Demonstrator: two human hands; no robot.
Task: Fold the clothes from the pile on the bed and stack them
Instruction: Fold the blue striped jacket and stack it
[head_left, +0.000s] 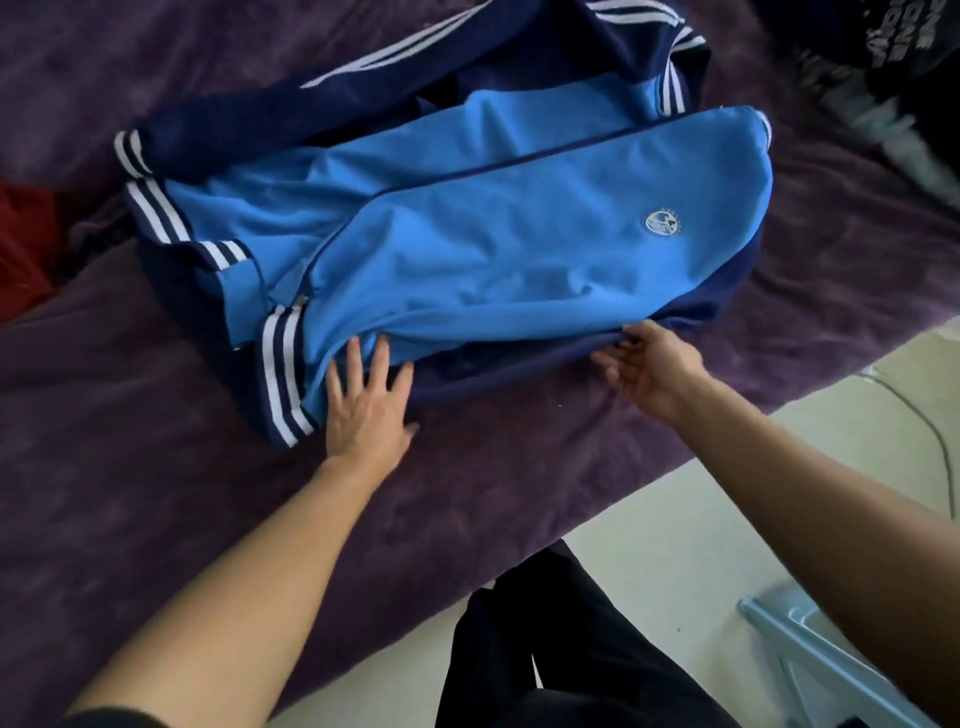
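A light blue track jacket (467, 234) with navy sleeves, white stripes and a round chest badge lies spread on the purple bed cover (156, 467). One navy sleeve is folded under its near side. My left hand (363, 400) lies flat with spread fingers on the jacket's near edge beside the striped hem. My right hand (649, 364) pinches the navy sleeve fabric at the near edge, further right.
A red garment (21, 249) lies at the left edge of the bed. Dark printed clothes (893, 62) are heaped at the top right. The pale floor (675, 545), a cable and a light blue stool (810, 654) are at the lower right.
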